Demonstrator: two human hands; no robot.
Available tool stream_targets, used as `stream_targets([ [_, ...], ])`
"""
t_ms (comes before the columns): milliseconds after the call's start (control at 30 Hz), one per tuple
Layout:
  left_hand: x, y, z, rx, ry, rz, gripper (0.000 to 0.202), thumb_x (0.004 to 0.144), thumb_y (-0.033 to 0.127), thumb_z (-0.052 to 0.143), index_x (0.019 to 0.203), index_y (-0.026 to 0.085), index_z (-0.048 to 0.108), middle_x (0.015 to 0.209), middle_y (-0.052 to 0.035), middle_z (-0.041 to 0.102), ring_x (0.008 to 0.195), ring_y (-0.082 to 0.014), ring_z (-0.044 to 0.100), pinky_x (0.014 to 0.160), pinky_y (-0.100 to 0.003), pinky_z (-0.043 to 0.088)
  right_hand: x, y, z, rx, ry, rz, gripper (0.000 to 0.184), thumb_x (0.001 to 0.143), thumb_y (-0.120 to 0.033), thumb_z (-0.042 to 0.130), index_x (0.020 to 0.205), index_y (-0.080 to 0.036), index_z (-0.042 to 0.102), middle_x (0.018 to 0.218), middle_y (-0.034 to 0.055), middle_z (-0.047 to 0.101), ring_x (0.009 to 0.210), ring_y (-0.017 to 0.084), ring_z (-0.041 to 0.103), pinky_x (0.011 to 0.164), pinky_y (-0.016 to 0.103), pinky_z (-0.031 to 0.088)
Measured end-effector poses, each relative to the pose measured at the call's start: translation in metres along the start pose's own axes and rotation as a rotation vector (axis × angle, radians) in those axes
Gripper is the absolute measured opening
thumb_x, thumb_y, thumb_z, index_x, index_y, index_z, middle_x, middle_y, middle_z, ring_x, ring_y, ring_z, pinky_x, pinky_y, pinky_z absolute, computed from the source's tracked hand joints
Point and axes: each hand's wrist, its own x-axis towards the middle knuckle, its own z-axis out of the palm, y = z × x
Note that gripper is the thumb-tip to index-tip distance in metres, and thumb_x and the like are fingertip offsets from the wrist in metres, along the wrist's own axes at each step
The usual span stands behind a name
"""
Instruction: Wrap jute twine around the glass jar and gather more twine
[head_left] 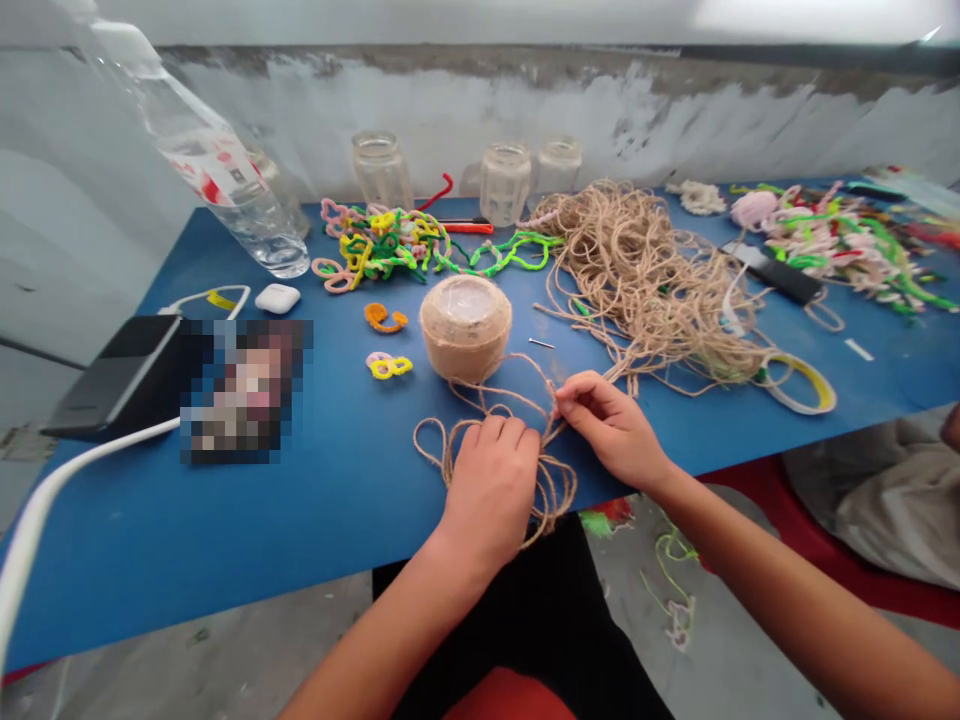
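A loose coil of jute twine (555, 490) lies at the table's front edge, with my left hand (495, 475) closed over it. To its right, my right hand (611, 425) pinches a strand of the same twine between thumb and fingertips. Just beyond both hands sits a round jar wrapped in twine (466, 345), its top surface pale and shiny. Strands run from the jar's base toward my hands. A small metal nail (541, 343) lies right of the jar. Behind and to the right spreads a big tangled heap of twine (637, 260).
Glass jars (504, 185) stand along the wall, near twisted pipe-cleaner pieces (390, 240) and an orange cutter (469, 227). At left are a water bottle (232, 190), a white earbud case (277, 298) and a black device (127, 375). Tape (806, 385) lies right. Someone's clothed leg (885, 490) shows beyond.
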Motion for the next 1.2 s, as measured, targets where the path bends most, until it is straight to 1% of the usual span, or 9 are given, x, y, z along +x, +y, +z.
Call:
stream_targets([
  [133,0.003,-0.002,-0.002,0.047,-0.045,0.037,0.021,0.097,0.013,0.041,0.097,0.016,0.062,0.100,-0.0095,0.064,0.098,-0.0274,0.056,0.084,-0.044,0.049,0.000,0.000,0.004,-0.012,-0.014,-0.020,0.019,0.090,-0.037,0.063,0.098,-0.020,0.062,0.092,0.0019,0.065,0.083,0.010,0.061,0.080,0.024,0.053],
  [367,0.004,-0.011,-0.006,0.045,-0.051,0.078,0.026,0.097,0.011,0.040,0.114,0.014,0.060,0.107,-0.0090,0.065,0.098,-0.0260,0.058,0.087,-0.043,0.051,0.002,-0.002,0.008,-0.234,-0.116,-0.209,0.018,0.090,-0.024,0.058,0.107,-0.020,0.064,0.105,0.0051,0.066,0.097,0.013,0.063,0.091,0.028,0.055],
  [533,0.004,-0.014,-0.005,0.029,-0.045,0.097,0.026,0.098,0.012,0.039,0.113,0.015,0.059,0.105,-0.0088,0.067,0.095,-0.0258,0.059,0.085,-0.043,0.051,-0.001,-0.001,0.008,-0.419,-0.156,-0.255,0.031,0.083,-0.011,0.052,0.108,-0.021,0.066,0.120,0.0085,0.064,0.120,0.020,0.060,0.111,0.046,0.046],
  [667,0.003,-0.017,-0.004,0.002,-0.002,0.067,0.024,0.098,0.012,0.040,0.113,0.016,0.059,0.104,-0.0074,0.068,0.094,-0.0238,0.061,0.085,-0.041,0.050,-0.002,-0.004,0.010,-0.539,-0.195,-0.241,0.032,0.085,-0.016,0.056,0.115,-0.020,0.066,0.127,0.0107,0.062,0.126,0.025,0.056,0.113,0.053,0.042],
  [900,-0.011,-0.027,-0.008,-0.009,0.055,-0.034,0.025,0.098,0.011,0.043,0.109,0.019,0.064,0.098,-0.0044,0.071,0.091,-0.0222,0.064,0.084,-0.039,0.050,0.002,-0.008,0.014,-0.620,-0.279,-0.279,0.028,0.094,-0.026,0.057,0.120,-0.020,0.066,0.127,0.0111,0.064,0.122,0.024,0.058,0.107,0.046,0.044],
  [1000,-0.019,-0.028,-0.009,-0.006,0.089,-0.057,0.025,0.097,0.011,0.044,0.107,0.019,0.066,0.096,-0.0042,0.072,0.089,-0.0222,0.065,0.082,-0.038,0.051,0.005,-0.009,0.019,-0.598,-0.332,-0.280,0.021,0.097,-0.027,0.054,0.108,-0.019,0.069,0.109,0.0083,0.071,0.104,0.020,0.062,0.096,0.039,0.046],
  [1067,-0.023,-0.028,-0.008,-0.018,0.158,-0.059,0.025,0.099,0.014,0.044,0.111,0.018,0.065,0.097,-0.0041,0.073,0.088,-0.0219,0.065,0.082,-0.037,0.051,0.007,-0.010,0.023,-0.572,-0.341,-0.282,0.021,0.098,-0.026,0.052,0.101,-0.017,0.070,0.100,0.0066,0.072,0.095,0.018,0.063,0.090,0.035,0.046],
  [1133,-0.024,-0.027,-0.007,-0.034,0.209,-0.058,0.027,0.100,0.022,0.047,0.120,0.017,0.064,0.099,-0.0046,0.074,0.089,-0.0224,0.067,0.082,-0.037,0.052,0.008,-0.012,0.028,-0.548,-0.320,-0.298,0.023,0.099,-0.026,0.050,0.102,-0.017,0.070,0.102,0.0068,0.073,0.095,0.018,0.064,0.090,0.034,0.046],
  [1200,-0.024,-0.026,-0.008,-0.019,0.191,-0.073,0.033,0.098,0.029,0.053,0.127,0.015,0.062,0.101,-0.0064,0.075,0.090,-0.0245,0.068,0.082,-0.038,0.053,0.009,-0.013,0.030,-0.524,-0.300,-0.329,0.026,0.100,-0.029,0.048,0.108,-0.017,0.070,0.106,0.0076,0.073,0.099,0.018,0.065,0.091,0.033,0.046],
])
